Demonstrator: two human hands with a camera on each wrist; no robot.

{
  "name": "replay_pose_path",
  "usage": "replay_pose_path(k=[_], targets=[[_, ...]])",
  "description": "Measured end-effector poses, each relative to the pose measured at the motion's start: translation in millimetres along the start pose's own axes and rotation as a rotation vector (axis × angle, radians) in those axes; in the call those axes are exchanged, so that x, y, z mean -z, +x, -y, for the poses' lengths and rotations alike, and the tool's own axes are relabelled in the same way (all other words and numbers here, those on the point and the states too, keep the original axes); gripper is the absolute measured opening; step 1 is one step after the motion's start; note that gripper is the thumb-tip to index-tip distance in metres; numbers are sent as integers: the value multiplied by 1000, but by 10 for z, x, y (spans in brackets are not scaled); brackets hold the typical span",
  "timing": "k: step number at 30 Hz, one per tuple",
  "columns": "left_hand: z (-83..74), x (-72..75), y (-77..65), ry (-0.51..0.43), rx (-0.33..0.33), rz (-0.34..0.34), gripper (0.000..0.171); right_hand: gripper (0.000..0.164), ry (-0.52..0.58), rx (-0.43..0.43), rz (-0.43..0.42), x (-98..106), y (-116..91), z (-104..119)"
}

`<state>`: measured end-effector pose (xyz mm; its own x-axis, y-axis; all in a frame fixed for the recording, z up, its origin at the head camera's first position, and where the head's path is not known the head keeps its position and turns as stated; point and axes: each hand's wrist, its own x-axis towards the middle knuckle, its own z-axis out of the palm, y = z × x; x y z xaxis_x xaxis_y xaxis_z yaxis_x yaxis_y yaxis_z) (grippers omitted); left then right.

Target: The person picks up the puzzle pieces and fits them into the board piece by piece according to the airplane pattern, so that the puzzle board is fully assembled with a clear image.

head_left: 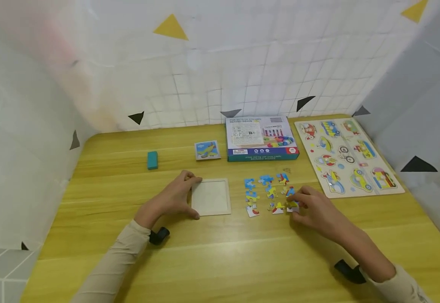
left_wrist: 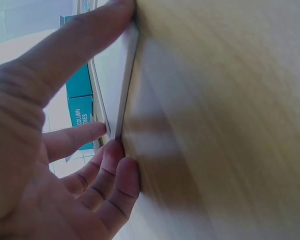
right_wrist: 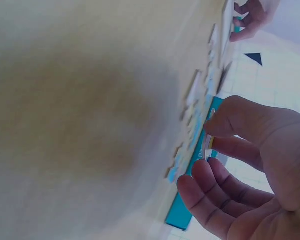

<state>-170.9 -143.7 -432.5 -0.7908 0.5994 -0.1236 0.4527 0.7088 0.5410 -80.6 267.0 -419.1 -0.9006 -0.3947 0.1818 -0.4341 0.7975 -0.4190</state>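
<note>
My left hand [head_left: 175, 196] holds the left side of a square, pale wooden puzzle tray [head_left: 211, 198], thumb at its near corner and fingers at the far one. The tray lies flat on the table with its bare inside facing up. To its right, jigsaw pieces [head_left: 252, 197] in blue, yellow, red and white are laid out in loose rows. At the right end of these rows, my right hand [head_left: 320, 213] pinches a thin puzzle piece [right_wrist: 207, 146] between thumb and index finger; its other fingers are curled in the right wrist view.
Behind the pieces lies a bead-set box [head_left: 262, 141]. A wooden vehicle puzzle board [head_left: 346, 156] is at the right. A small airplane picture card [head_left: 206, 150] and a teal block [head_left: 152, 160] sit behind the tray. A white wall sheet [head_left: 204, 75] borders the wooden table [head_left: 212, 261].
</note>
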Motion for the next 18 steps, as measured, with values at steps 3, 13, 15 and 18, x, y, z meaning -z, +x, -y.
replay_pose_path(k=[3, 13, 15, 18], targets=[[4, -7, -4, -12, 5, -1, 109, 30, 2, 19, -14, 16, 25, 59], [20, -37, -4, -23, -11, -13, 109, 29, 5, 75, -37, 42, 110, 213], [24, -40, -5, -25, -19, -20, 109, 29, 2, 85, -41, 46, 133, 236], [23, -34, -7, -27, -12, -15, 109, 28, -4, 94, -41, 49, 165, 270]])
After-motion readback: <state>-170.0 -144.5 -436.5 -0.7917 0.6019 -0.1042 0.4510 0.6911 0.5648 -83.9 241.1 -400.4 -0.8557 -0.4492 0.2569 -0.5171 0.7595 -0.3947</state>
